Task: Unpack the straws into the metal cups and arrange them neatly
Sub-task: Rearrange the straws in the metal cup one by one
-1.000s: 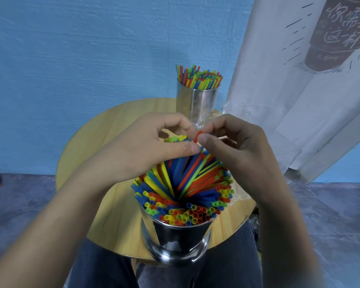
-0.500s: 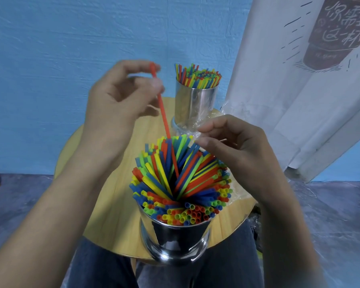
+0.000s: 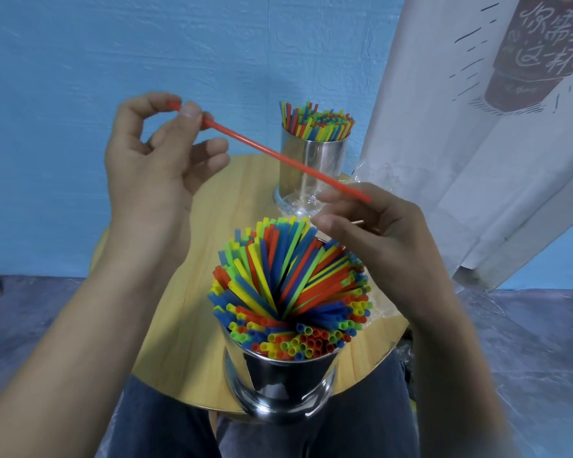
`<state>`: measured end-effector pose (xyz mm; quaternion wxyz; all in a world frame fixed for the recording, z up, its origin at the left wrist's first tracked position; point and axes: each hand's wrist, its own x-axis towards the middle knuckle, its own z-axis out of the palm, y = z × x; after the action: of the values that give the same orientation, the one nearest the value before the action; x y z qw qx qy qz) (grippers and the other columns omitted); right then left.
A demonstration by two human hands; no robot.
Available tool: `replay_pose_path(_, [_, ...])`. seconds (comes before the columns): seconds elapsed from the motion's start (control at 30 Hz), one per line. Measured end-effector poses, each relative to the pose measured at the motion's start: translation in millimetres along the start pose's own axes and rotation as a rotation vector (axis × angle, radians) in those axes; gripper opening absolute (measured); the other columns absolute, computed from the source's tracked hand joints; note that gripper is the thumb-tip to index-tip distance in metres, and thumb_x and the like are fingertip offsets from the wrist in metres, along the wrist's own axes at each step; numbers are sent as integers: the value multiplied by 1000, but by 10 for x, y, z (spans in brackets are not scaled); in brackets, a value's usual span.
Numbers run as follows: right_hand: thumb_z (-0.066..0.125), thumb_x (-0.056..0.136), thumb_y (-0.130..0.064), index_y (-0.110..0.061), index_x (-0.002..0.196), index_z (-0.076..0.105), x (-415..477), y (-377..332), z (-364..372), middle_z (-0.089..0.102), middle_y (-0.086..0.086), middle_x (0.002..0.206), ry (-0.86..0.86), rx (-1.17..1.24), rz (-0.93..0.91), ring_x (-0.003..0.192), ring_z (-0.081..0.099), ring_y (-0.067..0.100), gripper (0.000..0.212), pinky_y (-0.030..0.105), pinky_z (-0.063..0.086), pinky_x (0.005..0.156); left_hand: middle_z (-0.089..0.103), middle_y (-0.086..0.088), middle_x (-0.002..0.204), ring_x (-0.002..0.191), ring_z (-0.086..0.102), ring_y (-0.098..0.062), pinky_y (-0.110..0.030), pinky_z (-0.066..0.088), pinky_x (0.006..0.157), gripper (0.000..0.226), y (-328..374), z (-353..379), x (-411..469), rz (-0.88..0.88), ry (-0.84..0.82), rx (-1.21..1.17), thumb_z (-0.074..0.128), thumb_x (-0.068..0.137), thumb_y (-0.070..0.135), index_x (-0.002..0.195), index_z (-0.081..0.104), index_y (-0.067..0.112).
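My left hand pinches one end of a single red straw between thumb and forefinger, raised above the table. The straw slants down to the right, and its free end lies just over the forefinger of my right hand. That hand hovers beside the near metal cup, which is packed with fanned-out coloured straws. Its thumb and forefinger are slightly apart, and a thin pale sliver shows among the fingers. The far metal cup stands upright, full of straws.
Both cups stand on a small round wooden table over my knees. Clear plastic wrapping lies at the table's right side. A white printed banner hangs at the right, and a blue wall is behind.
My left hand pulled one red straw up out of the near cup, lifted it clear and tipped it sideways until its free end reached my right hand. The right hand barely moved.
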<state>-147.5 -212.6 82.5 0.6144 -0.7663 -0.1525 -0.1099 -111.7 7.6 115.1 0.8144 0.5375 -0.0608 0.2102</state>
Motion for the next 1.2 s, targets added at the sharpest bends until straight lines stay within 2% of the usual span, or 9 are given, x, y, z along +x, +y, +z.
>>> replay_pose_path(0.3, [61,95,-30,-14,108,70,-10,-72,-87,74,3,90,309,323,-105,79,62,19,23,31,52,72,78,-3,81,75,70,-16,-27,57,72,15,-139,31,-90,-136,-272,334,74,89,13,86,60,12])
replay_pose_path(0.4, [53,105,-23,-10,101,66,-3,-70,-104,72,3,88,385,330,-87,78,63,18,19,30,52,69,78,-5,81,83,73,-28,-33,59,77,22,-140,58,-122,-110,-365,416,77,80,26,82,61,12])
replay_pose_path(0.5, [51,107,-25,-10,95,64,8,-59,-111,71,6,89,430,342,-24,78,65,19,23,30,53,69,75,-17,84,94,68,-44,-49,56,83,29,-139,43,-144,-74,-443,450,81,77,30,83,61,10])
replay_pose_path(0.6, [50,108,-21,-10,104,64,5,-68,-111,73,9,96,421,363,-21,81,68,21,18,30,55,71,75,-18,86,93,70,-42,-55,54,87,24,-127,29,-151,-52,-514,541,83,80,28,82,64,13])
replay_pose_path(0.7, [45,110,-17,-11,104,63,2,-86,-105,76,8,99,385,362,-57,89,72,24,19,31,57,75,74,-4,84,86,72,-24,-44,56,83,20,-124,10,-130,-36,-546,636,85,81,29,86,68,19])
replay_pose_path(0.77, [43,111,-16,-10,101,60,4,-96,-118,76,7,94,401,364,-63,88,73,24,21,31,57,75,69,11,90,90,67,-6,-29,55,82,28,-103,-27,-102,-92,-631,723,84,74,41,97,70,31])
replay_pose_path(0.83, [43,111,-17,-10,98,58,7,-103,-149,73,5,88,433,344,-73,82,72,22,21,31,57,73,67,24,107,101,64,4,-28,54,88,49,-69,-55,-107,-224,-800,901,81,67,57,112,65,45])
replay_pose_path(1.03, [43,110,-11,-8,98,55,16,-72,-87,65,3,81,333,60,-140,74,66,20,17,31,56,66,73,19,103,95,69,-8,-44,58,88,25,-83,-55,-118,-229,-741,1012,81,83,46,105,71,40])
replay_pose_path(1.2, [57,105,-15,-17,101,64,14,-12,13,65,-3,81,168,-87,-123,76,67,17,8,35,59,70,78,12,98,88,74,-10,-44,62,84,21,-52,-71,-136,-290,-759,921,77,89,29,109,74,37])
